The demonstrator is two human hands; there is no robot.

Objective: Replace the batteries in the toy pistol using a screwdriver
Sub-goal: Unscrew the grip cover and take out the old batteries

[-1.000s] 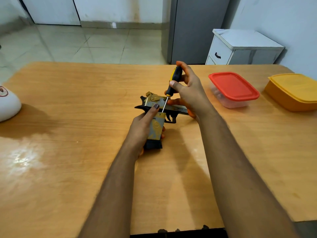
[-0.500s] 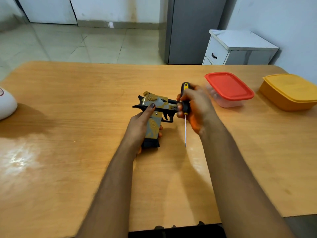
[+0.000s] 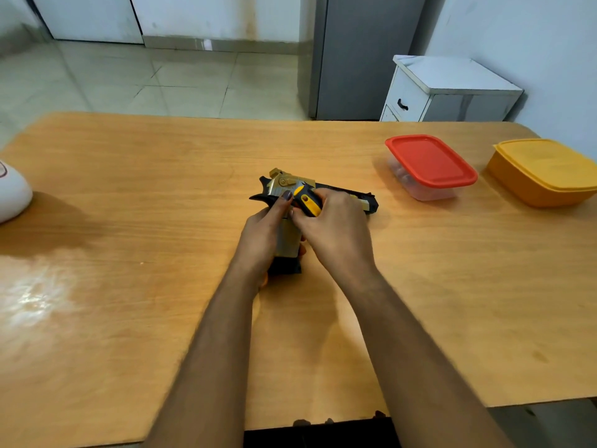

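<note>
- A gold-and-black toy pistol (image 3: 292, 189) lies on its side near the middle of a wooden desk (image 3: 129, 189), barrel pointing right, grip towards the person.
- The left hand (image 3: 263, 234) wraps around the pistol's grip, thumb stretched up to the frame.
- The right hand (image 3: 336, 227) sits just beside it, over the pistol's middle, fingers closed around a yellow-and-black screwdriver (image 3: 307, 202); only the handle shows.
- A red-lidded clear container (image 3: 429, 166) and a yellow lidded container (image 3: 546, 171) stand well apart at the right.

Screwdriver (image 3: 307, 203) now flat against the pistol (image 3: 342, 194).
</note>
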